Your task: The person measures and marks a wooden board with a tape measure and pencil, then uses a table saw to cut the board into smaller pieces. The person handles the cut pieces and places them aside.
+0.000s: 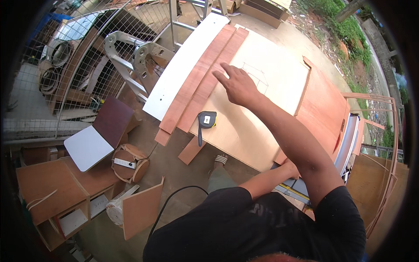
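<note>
Right hand (pixel 239 86) spread, seemingly empty, over the pale board (pixel 275 61); we can't tell left hand's (pixel 291 168) grip; jolting the board could knock our edge-parked tape measure (pixel 207 119) off.

To your left, a folding metal ladder (pixel 140 56) stands in front of a wire mesh fence (pixel 77 72), with rolled sheets (pixel 60 53) behind the wire. Nearer you sits a low wooden cabinet (pixel 50 185); a white panel (pixel 88 148) and a maroon panel (pixel 112 120) meet edge to edge beside it. Just right of these you see a white power strip (pixel 124 163) on a round brown stool (pixel 136 173). A tan board (pixel 142 209) leans below. At your far right rises a slim wooden frame (pixel 395 131); green plants (pixel 327 11) grow beyond.
</note>
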Available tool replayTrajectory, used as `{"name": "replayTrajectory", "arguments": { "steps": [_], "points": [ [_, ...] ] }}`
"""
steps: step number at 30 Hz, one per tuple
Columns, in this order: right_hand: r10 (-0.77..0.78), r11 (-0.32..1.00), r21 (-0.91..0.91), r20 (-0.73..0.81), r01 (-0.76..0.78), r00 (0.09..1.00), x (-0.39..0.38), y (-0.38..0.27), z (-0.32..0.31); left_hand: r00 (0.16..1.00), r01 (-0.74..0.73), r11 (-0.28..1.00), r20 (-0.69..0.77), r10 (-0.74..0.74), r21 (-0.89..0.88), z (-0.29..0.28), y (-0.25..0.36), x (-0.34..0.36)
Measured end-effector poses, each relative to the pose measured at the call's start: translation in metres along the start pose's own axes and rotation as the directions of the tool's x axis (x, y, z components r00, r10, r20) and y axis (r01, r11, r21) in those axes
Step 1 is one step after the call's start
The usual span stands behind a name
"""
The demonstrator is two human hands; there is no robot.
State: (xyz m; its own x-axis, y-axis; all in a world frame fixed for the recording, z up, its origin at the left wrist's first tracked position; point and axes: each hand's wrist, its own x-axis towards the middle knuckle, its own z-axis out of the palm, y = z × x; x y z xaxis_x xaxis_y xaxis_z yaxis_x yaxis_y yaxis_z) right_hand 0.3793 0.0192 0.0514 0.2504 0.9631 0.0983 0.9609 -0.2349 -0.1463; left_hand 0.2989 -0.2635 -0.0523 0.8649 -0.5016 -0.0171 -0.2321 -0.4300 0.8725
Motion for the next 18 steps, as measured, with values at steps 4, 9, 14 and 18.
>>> {"name": "replayTrajectory", "arguments": {
  "steps": [4,9,14,18],
  "points": [
    [-0.071,0.986,-0.135,0.175,0.095,0.982,0.079,-0.017,0.045,0.998,0.000,1.000,0.065,-0.001,0.017,-0.013,0.004,-0.017],
    [-0.178,0.976,-0.060,0.321,0.208,0.930,0.092,-0.004,0.047,0.991,0.007,0.988,0.130,-0.027,0.154,-0.028,0.002,-0.045],
    [-0.087,0.987,-0.119,0.177,0.109,0.980,0.098,-0.009,0.041,0.983,-0.006,0.964,0.176,-0.043,0.265,-0.027,0.006,-0.062],
    [-0.300,0.935,-0.174,0.075,0.309,0.951,0.115,0.000,0.054,0.975,-0.022,0.956,0.218,-0.044,0.293,-0.023,0.006,-0.069]
  ]
}}
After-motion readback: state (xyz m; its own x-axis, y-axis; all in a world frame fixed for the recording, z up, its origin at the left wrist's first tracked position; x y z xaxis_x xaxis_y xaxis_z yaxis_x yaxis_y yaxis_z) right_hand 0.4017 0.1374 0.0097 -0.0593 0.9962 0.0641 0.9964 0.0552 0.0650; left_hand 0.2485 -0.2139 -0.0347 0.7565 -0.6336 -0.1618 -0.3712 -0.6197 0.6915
